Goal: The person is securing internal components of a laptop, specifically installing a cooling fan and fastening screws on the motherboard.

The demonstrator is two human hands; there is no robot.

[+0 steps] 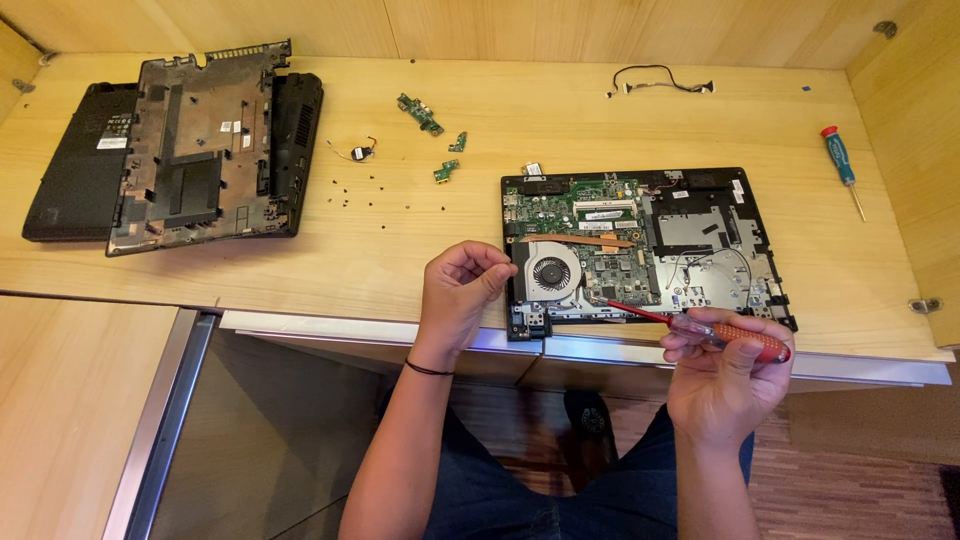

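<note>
The right hand [725, 372] grips a red screwdriver [700, 328] whose tip could slip and gouge the laptop board [600, 235] (left hand [458, 290] is pinched shut, contents unseen)

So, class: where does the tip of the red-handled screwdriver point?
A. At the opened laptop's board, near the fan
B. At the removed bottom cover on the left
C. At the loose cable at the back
A: the right hand holds the red-handled screwdriver, its tip at the opened laptop beside the fan.
</note>
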